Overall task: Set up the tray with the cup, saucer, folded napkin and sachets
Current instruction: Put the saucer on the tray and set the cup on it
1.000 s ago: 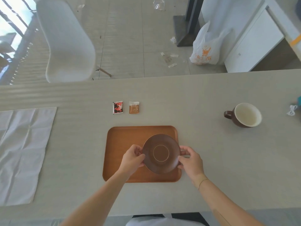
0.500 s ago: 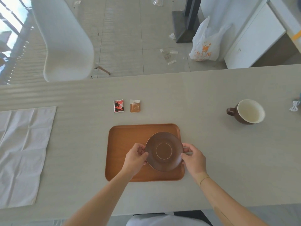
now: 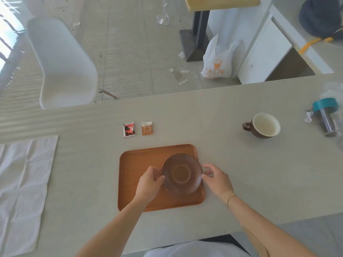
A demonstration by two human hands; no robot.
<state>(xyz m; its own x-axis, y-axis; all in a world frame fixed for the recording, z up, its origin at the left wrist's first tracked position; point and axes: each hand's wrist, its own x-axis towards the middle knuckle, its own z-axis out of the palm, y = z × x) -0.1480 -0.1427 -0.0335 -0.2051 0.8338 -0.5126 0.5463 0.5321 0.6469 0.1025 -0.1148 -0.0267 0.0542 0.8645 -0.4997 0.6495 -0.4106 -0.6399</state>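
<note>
The left hand [image 3: 149, 180] pinched the saucer [image 3: 181, 174] at its left rim, thumb and fingers curled on the edge. The right hand [image 3: 217, 178] sat at the right rim, fingers loosely curled and thumb touching the edge. The saucer lay on the right half of the tray [image 3: 137, 164], which rested on the desk [image 3: 241, 173]. Beyond the tray lay 2 sachets [image 3: 129, 129], side by side. The cup [image 3: 263, 125] stood well apart to the right. An unfolded napkin [image 3: 24, 182] lay at the far left.
</note>
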